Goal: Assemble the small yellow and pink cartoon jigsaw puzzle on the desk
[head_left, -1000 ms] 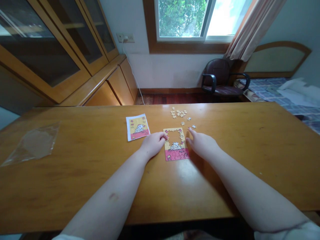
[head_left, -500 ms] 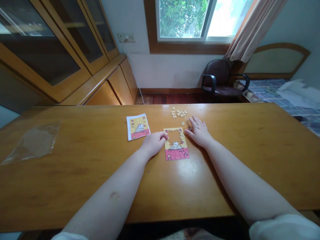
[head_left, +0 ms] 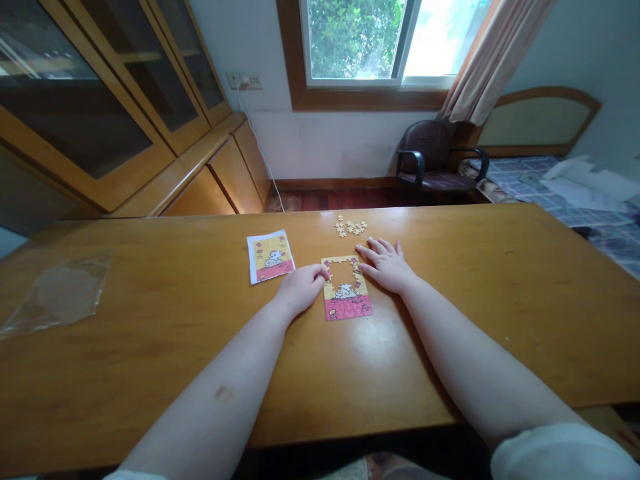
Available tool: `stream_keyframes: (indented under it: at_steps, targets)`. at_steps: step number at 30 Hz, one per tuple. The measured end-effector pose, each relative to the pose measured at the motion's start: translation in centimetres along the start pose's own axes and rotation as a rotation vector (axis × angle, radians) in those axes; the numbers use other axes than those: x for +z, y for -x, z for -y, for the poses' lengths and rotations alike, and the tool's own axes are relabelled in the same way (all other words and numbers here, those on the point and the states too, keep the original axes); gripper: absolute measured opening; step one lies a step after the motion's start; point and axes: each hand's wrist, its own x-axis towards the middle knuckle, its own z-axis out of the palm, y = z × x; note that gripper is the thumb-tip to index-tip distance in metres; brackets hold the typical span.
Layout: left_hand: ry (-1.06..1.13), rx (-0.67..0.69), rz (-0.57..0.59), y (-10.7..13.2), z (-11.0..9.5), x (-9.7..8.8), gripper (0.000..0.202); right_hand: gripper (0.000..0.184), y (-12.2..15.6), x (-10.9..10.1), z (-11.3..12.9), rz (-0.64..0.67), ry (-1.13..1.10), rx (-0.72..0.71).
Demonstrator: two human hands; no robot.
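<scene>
Pink-and-yellow puzzle [head_left: 349, 308] with a gap inside

I have a single feed, worn on the head, looking from just behind the table [head_left: 140, 333] and above it. It faces forward and tips down, so the table spans the middle and its near edge runs along the bottom. The left forearm [head_left: 230, 373] and right forearm [head_left: 465, 353] rise from the lower corners. I see the puzzle [head_left: 349, 308] near the centre, at a slant and small at this range. Past the far edge, my wide view takes in the window [head_left: 355, 40] up top, the cabinet [head_left: 163, 148] at left, the chair [head_left: 425, 147] and bed [head_left: 530, 177] at right.
</scene>
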Motion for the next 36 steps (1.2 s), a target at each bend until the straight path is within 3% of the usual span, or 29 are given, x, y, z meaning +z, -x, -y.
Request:
stream_keyframes:
  at_steps: [6,13,18,22,26,31,36]
  targets:
    - [-0.003,0.000,-0.002,0.0,-0.1,0.0,0.027,0.046,0.6,-0.4,0.2,-0.105,-0.059,-0.013]
    - [0.007,-0.002,-0.001,0.1,-0.2,-0.1,0.026,0.037,1.9,-1.7,0.2,-0.094,-0.104,-0.045]
    - [0.003,-0.004,0.001,0.1,-0.1,-0.1,0.026,0.034,2.2,-3.2,-0.7,-0.216,-0.168,0.144]
    - [-0.002,0.001,0.003,0.1,-0.1,-0.1,0.026,0.033,1.9,-3.2,-2.9,-0.181,-0.105,0.294]
    - [-0.001,-0.011,0.008,0.1,-0.3,-0.2,0.027,0.031,1.5,-2.6,-4.2,-0.091,-0.144,0.241]
    - [0.002,-0.007,0.011,0.2,-0.4,-0.3,0.027,0.026,1.3,-2.3,-4.0,-0.010,-0.196,0.133]
    - [0.000,-0.022,0.016,0.2,-0.6,-0.3,0.027,0.019,1.1,-2.2,-4.0,0.001,-0.214,0.159]
